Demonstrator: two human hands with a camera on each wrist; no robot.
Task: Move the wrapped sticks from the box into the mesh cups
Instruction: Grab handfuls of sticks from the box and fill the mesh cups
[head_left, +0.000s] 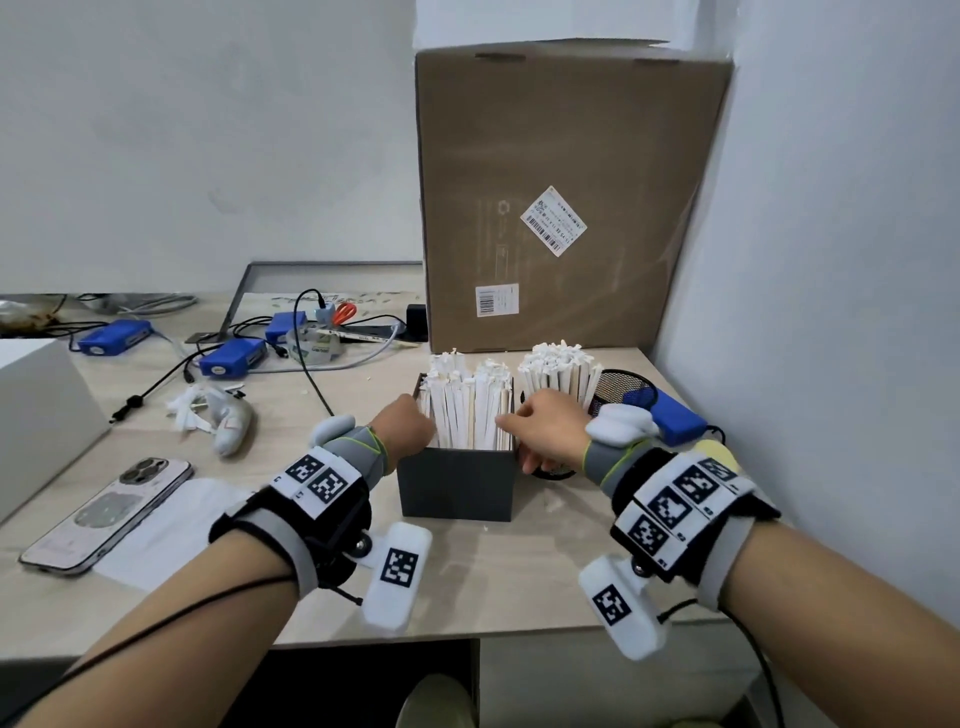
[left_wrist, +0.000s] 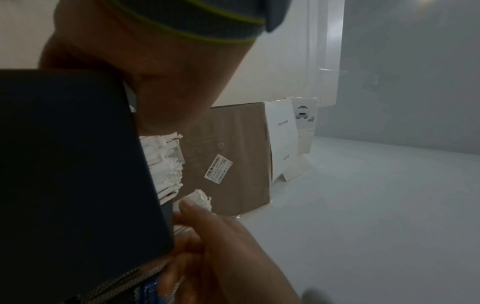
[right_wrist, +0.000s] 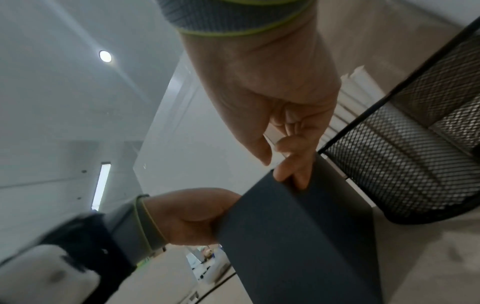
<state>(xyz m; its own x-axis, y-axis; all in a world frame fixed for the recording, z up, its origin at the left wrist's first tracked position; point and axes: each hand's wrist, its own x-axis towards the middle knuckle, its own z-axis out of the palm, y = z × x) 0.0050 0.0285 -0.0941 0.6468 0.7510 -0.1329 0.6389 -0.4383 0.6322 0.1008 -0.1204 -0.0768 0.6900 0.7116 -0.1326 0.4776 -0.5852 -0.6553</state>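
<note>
A dark grey box (head_left: 457, 486) stands mid-table, packed with white wrapped sticks (head_left: 467, 410). My left hand (head_left: 408, 428) grips the box's left rim, fingers curled over it. My right hand (head_left: 543, 431) is at the box's right rim. Its thumb and index finger pinch a few sticks there, while the other fingers (right_wrist: 294, 174) lie on the box's outer wall (right_wrist: 285, 236). Just behind that hand stands a black mesh cup (right_wrist: 415, 164) full of sticks (head_left: 558, 371). A second mesh cup (head_left: 621, 392) to its right holds no sticks.
A tall cardboard carton (head_left: 566, 197) stands behind the cups, against the right wall. A blue device (head_left: 670, 418) lies by the second cup. On the left are a phone (head_left: 106, 512), torn wrappers (head_left: 195, 410), more blue devices and cables (head_left: 228, 358).
</note>
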